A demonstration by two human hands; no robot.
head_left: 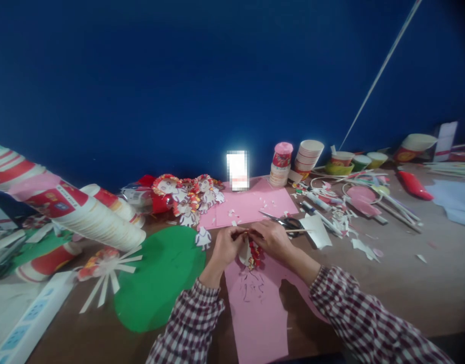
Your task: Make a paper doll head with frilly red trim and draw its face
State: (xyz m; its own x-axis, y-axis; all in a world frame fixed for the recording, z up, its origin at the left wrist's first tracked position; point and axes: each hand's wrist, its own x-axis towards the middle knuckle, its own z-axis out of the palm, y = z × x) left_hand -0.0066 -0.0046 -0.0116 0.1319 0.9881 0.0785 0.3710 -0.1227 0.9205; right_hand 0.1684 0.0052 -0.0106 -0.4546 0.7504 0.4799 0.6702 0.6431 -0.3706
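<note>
My left hand (226, 248) pinches the left edge of a small paper cutout (252, 259) with a fringe of curled red and yellow strips. Its fingertips meet those of my right hand (273, 241), which is closed at the cutout's upper right. A thin pale stick (301, 231) juts out to the right from beside my right hand; I cannot tell whether the fingers grip it. Beneath both hands lies a pink paper sheet (257, 323) with dark pen marks. Scissors (292, 222) with black handles rest just beyond my right hand.
Finished-looking paper figures (204, 189) with curly manes lie behind on pink sheets. A green paper shape (160, 278) is at left, near long stacked paper cups (95, 217). More cup stacks (308, 156), paper scraps (342, 220) and a red object (414, 185) occupy the right. A blurred bright rectangle (238, 171) stands behind.
</note>
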